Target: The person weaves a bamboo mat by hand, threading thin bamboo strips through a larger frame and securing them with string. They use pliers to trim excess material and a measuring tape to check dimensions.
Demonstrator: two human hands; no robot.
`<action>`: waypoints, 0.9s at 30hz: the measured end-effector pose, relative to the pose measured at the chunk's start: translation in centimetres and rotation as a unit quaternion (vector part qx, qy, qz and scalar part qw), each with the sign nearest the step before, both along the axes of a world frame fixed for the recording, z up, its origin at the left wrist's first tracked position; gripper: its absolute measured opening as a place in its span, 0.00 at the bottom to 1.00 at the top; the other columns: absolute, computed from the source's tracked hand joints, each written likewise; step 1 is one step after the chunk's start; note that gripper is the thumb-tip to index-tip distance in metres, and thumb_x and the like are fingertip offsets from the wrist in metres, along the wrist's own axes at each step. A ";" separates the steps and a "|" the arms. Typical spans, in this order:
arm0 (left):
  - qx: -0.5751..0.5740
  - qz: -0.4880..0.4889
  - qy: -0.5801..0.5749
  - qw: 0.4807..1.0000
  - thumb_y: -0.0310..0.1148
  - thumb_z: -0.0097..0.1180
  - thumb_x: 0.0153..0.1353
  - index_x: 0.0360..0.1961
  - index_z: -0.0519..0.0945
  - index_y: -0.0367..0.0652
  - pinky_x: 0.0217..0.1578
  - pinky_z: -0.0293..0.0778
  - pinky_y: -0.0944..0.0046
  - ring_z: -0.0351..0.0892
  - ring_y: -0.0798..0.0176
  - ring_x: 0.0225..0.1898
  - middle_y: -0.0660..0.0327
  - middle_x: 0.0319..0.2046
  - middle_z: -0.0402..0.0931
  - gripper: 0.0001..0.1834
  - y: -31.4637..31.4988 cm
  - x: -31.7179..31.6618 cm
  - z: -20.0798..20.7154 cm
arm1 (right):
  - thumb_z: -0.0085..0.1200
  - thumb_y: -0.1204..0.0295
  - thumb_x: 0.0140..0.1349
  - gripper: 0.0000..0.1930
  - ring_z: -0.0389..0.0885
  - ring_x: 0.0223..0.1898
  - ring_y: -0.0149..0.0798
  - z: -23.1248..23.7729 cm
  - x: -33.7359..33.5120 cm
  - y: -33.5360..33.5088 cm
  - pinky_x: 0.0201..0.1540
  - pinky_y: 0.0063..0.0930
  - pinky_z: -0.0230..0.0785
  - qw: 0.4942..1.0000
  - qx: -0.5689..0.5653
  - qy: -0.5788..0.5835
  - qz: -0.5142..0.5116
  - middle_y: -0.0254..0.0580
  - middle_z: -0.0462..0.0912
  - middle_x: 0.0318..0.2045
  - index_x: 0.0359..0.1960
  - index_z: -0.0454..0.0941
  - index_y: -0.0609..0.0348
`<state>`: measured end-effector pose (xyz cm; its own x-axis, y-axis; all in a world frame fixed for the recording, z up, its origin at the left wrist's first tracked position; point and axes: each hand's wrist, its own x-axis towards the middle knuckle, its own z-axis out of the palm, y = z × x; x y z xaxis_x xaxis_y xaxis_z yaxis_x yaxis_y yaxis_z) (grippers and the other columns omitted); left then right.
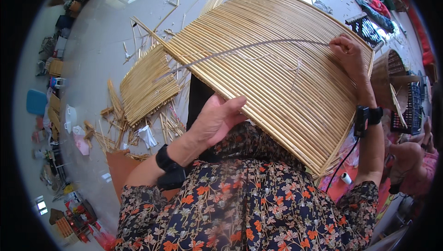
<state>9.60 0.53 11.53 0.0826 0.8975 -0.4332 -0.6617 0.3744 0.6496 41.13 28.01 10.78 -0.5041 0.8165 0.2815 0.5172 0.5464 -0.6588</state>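
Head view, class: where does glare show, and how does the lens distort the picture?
Head view: bright glare on the pale floor at upper right; same view: fisheye distortion bows the stick panel's far edge, and black fills the corners.

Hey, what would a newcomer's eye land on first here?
Probably the large golden panel of slender parallel rods, slanting across the centre, the left hand at its near edge. Next, the long, thin grey strip arching over it from the right hand. A smaller straw-coloured mat lies leftward.

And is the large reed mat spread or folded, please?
Spread: the large reed mat forms one broad sheet with no visible fold.
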 end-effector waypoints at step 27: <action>0.054 -0.092 0.190 0.976 0.27 0.66 0.61 0.59 0.68 0.43 0.38 0.86 0.67 0.84 0.71 0.37 0.66 0.39 0.80 0.27 7.0 -24.4 -6.9 | 0.59 0.74 0.58 0.04 0.74 0.29 0.20 8.4 1.0 3.9 0.35 0.18 0.67 0.970 -0.212 -0.057 0.108 0.27 0.79 0.26 0.30 0.83 0.61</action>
<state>-14.79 7.57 4.63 0.0983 0.9248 -0.3676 -0.2935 0.3798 0.8773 42.13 31.89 19.20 -0.6844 0.7184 -0.1241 0.5039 0.3431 -0.7927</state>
